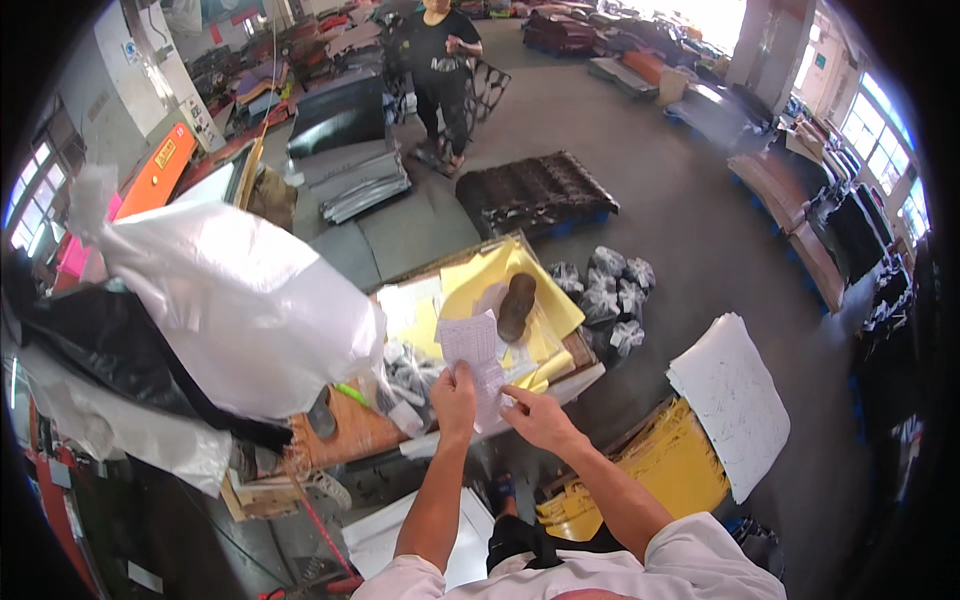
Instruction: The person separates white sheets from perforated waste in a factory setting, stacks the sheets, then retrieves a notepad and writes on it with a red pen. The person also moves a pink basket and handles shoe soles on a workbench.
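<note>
A creased sheet of paper with printed rows is held up before me, above the front of a worktable. My left hand pinches its lower left edge between thumb and fingers. At the lower right edge my right hand has its fingers closed on the same paper. Just beyond lies a brown sole-shaped piece on yellow sheets. Clear bags with dark contents sit left of my left hand.
A big translucent plastic sack bulges over the table's left side. More bagged dark items lie beyond its right edge. Yellow sheets and a white sheet are stacked at right. A person in black stands farther off, near piled sheets.
</note>
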A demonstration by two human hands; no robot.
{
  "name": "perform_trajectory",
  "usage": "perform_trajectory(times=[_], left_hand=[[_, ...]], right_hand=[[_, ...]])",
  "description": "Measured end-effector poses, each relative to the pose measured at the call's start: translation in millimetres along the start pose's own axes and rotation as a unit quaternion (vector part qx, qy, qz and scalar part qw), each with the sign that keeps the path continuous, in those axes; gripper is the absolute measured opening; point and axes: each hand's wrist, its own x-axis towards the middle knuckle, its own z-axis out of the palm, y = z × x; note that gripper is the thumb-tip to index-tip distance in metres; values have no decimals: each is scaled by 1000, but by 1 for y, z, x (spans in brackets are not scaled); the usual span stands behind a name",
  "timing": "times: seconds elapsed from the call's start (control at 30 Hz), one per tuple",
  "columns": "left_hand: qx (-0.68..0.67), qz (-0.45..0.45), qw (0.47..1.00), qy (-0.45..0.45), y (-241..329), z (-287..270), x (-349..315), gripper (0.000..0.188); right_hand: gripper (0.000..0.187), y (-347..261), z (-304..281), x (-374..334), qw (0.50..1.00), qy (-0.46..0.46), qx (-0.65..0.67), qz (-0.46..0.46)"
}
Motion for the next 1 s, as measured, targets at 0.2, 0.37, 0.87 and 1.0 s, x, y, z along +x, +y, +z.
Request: perform_trajectory(times=[0.2,0.37,0.87,1.0], left_hand=[[12,35,999,-12,27,24,24,37],[69,92,993,18,45,38,38,42],[166,45,954,247,94,144,100,44],[158,18,948,276,99,176,109,46]], right_hand=[[47,-12,-27,23,996,47,58,-38],[45,-11,-49,53,997,16,53,-62],[40,9,-167,222,953,-213,211,-47],[35,16,-189,259,938,-265,199,-107]])
